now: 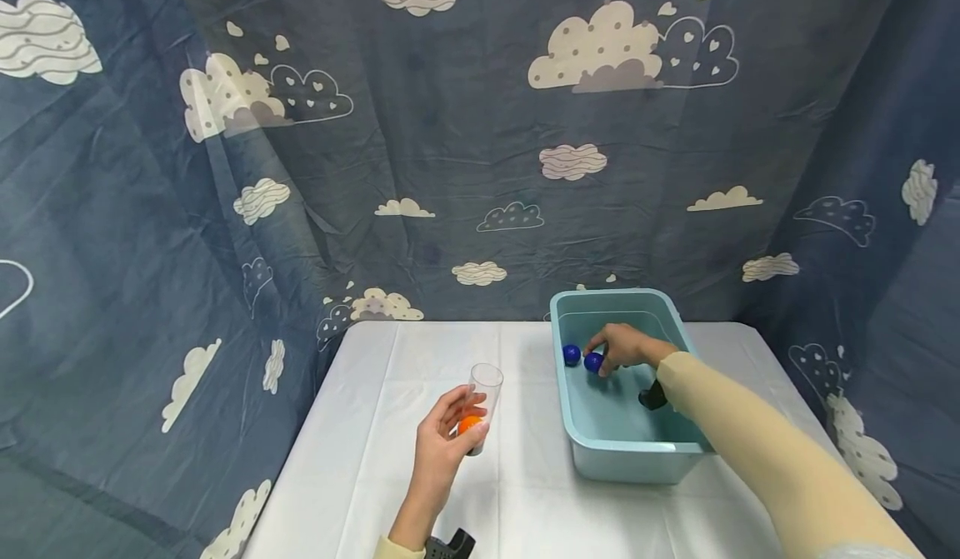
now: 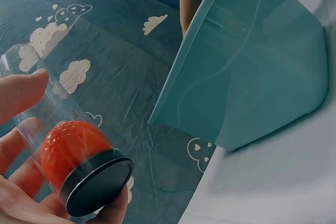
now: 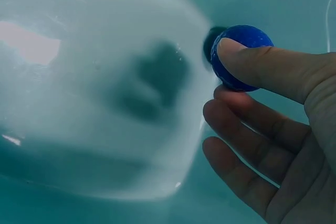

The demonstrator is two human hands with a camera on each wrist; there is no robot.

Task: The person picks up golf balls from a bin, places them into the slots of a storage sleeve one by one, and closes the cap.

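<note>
My left hand [image 1: 438,451] holds a clear plastic tube [image 1: 489,378], tilted, above the white table left of the bin. Inside its lower end lies an orange ball [image 2: 71,148], just above the tube's black base [image 2: 102,184]. My right hand [image 1: 628,346] reaches down into the light teal bin [image 1: 626,445]. Its thumb and a finger pinch a blue ball [image 3: 252,36], while the other fingers are loosely bent. Left of that ball, by the bin's side wall, another blue ball [image 1: 572,354] rests on the bin floor.
The bin stands at the right of the white-covered table [image 1: 382,426], close to its far edge. A dark blue cloth [image 1: 465,126] with a cloud pattern hangs behind the table and along both sides. My right forearm [image 1: 780,451] crosses the bin's near right corner.
</note>
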